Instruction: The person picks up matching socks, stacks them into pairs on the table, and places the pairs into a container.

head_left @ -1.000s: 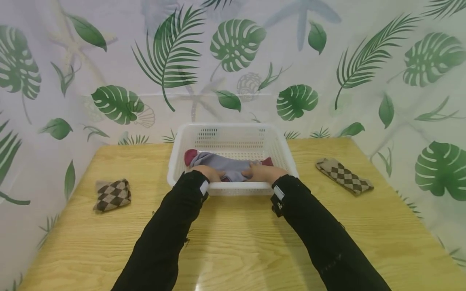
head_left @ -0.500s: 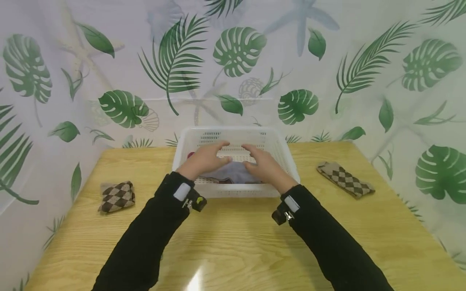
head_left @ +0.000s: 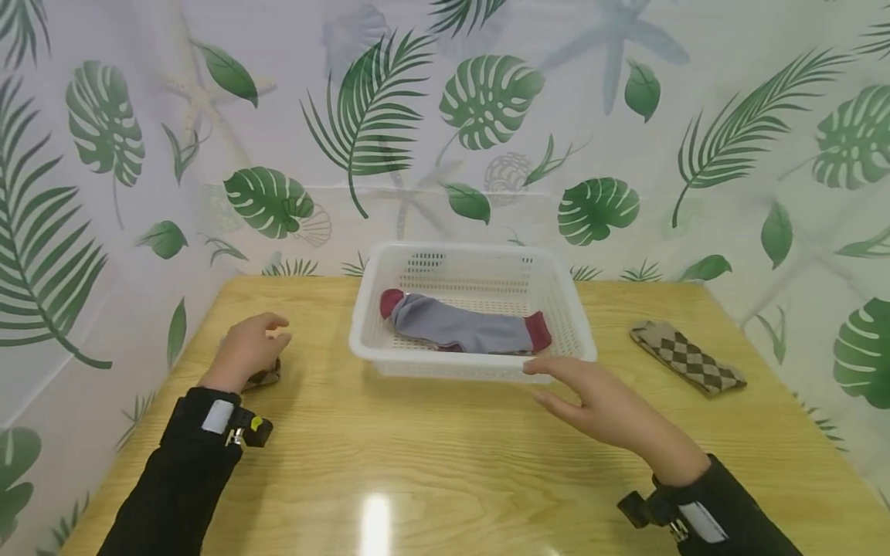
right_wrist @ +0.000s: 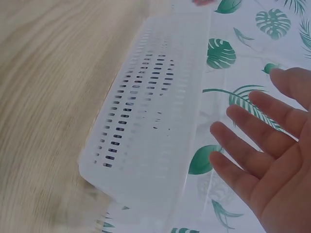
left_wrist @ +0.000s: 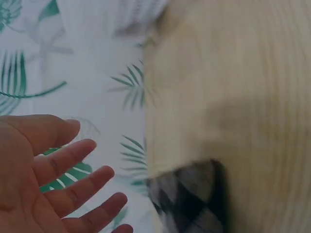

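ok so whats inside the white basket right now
A grey sock with dark red toe and cuff lies flat across the floor of the white basket. A sliver of dark red shows beneath it; whether that is a second sock is hidden by the sock and the front wall.

Head view overhead; wrist views close, perhaps blurred

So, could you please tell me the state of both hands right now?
Left hand: open, holding nothing, above the folded argyle sock.
Right hand: open, holding nothing.

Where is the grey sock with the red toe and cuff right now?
In the head view, the grey sock lies flat inside the white basket at table centre, untouched, between the left hand and right hand.
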Motion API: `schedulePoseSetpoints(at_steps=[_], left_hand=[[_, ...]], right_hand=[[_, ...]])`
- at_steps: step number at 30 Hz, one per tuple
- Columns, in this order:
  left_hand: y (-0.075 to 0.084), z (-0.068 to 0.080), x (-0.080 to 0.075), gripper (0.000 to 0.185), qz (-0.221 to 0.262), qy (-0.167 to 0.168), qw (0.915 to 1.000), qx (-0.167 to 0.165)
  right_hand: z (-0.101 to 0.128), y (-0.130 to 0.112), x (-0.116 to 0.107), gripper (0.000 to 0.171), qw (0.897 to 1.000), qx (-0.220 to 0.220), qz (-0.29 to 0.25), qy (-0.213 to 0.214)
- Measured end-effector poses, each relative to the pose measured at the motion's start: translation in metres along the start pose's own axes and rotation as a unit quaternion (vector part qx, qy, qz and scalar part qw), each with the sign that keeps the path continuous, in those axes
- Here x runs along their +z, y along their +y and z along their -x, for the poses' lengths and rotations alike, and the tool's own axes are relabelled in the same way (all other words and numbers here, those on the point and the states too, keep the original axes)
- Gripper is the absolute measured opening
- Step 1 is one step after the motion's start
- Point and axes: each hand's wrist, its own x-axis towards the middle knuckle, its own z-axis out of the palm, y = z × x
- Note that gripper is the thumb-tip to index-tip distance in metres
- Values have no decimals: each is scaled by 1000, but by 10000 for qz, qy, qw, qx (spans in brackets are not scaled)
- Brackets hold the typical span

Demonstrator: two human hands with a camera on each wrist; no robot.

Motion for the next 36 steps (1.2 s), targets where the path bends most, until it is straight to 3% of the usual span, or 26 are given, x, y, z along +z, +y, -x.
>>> schedulePoseSetpoints(at_steps=[3, 6, 9, 12, 16, 20, 25, 30, 33, 36], left_hand=[[-26, 0, 7, 41, -633, -136, 9970, -427], [-39, 0, 17, 43, -885, -146, 9942, -595], [-41, 1, 26, 43, -772, -97, 9961, -425], [-32, 4, 35, 42, -518, -202, 9982, -227], [-10, 16, 51, 35, -151, -452, 9988, 121], [15, 32, 70, 27, 188, -712, 9928, 940], [53, 41, 95, 31, 306, -1397, 9694, 1996], [111, 33, 124, 38, -48, -1927, 9379, 2885], [142, 31, 141, 37, -305, -2111, 9261, 3111], [159, 29, 153, 36, -443, -2131, 9231, 3170]], right_hand=[[8, -2, 1, 32, 10000, 6, -51, -55], [10, -3, 4, 28, 9997, -51, -94, -197], [10, -2, 8, 26, 9995, -116, -127, -276], [11, -1, 11, 24, 9994, -196, -125, -266], [13, 1, 12, 25, 9995, -92, -141, -261], [13, 3, 14, 26, 9987, 46, -180, -482], [12, 4, 19, 27, 9971, 127, -171, -726], [10, 7, 35, 26, 9952, 180, -229, -938], [7, 7, 50, 24, 9923, 379, -293, -1144], [3, 7, 63, 20, 9907, 567, -201, -1218]])
